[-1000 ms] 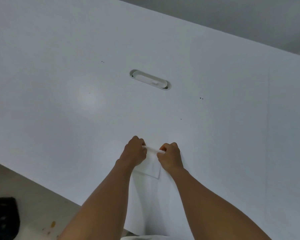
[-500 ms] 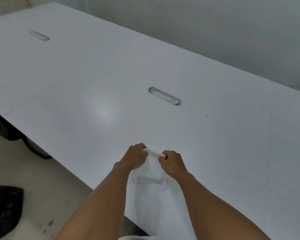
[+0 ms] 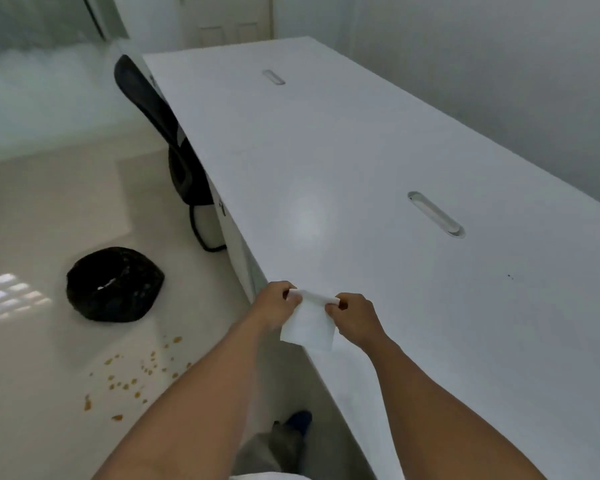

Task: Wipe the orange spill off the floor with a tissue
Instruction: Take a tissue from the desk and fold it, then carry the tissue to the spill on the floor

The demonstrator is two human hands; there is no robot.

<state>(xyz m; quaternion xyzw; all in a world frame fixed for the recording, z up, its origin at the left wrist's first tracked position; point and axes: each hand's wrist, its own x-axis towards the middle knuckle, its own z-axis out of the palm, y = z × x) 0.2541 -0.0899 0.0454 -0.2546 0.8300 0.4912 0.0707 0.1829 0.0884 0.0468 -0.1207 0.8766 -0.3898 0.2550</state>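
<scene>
A white tissue (image 3: 309, 323) hangs folded between my two hands, just over the near edge of the white table (image 3: 378, 161). My left hand (image 3: 276, 303) pinches its upper left corner and my right hand (image 3: 354, 317) pinches its upper right corner. The orange spill (image 3: 136, 372) is a scatter of small orange drops on the pale floor at the lower left, below and left of my left forearm. Both hands are well above the floor and apart from the spill.
A black bin bag (image 3: 113, 284) sits on the floor just beyond the spill. A black office chair (image 3: 174, 147) is tucked against the table's left edge. Cable slots (image 3: 435, 213) are cut into the tabletop. My shoe (image 3: 297, 422) shows beneath my arms.
The view has swung left, bringing the floor, spill, bin bag and chair into sight. My hands still hold the tissue, now at the table's edge instead of over its middle.
</scene>
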